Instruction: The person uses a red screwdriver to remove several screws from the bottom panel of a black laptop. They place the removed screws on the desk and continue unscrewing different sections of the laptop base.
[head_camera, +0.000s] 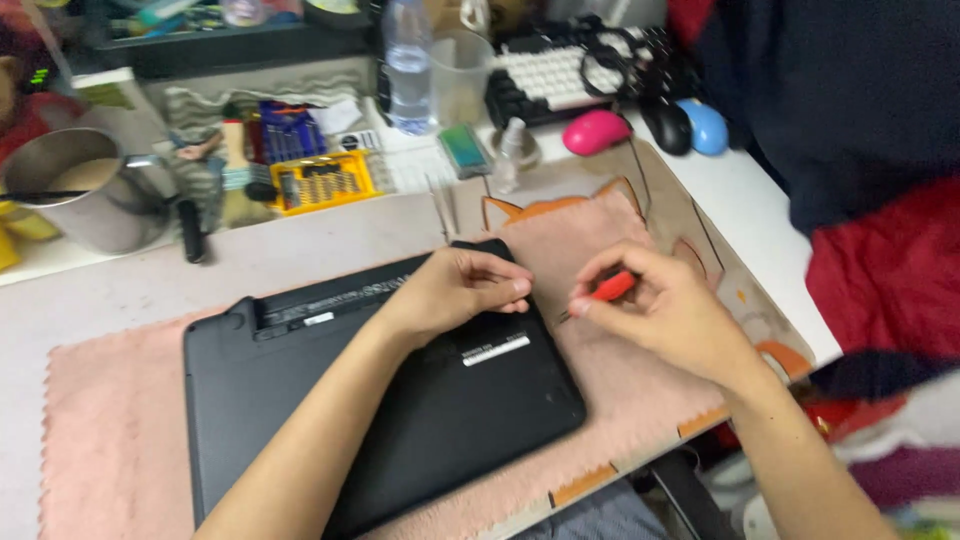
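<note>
Red-handled screwdriver (607, 290) sits pinched in the closed fingers of the right hand (665, 310), its tip angled down toward the corner of the black laptop (400, 400) just beside them. The left hand (455, 290) rests curled on that corner, gripping nothing. Under both lies a pink cloth (110, 440).

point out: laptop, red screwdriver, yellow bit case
laptop (420, 400): head view, bare black underside.
red screwdriver (612, 288): head view, red handle in the right hand.
yellow bit case (322, 182): head view, middle of the tray.
</note>
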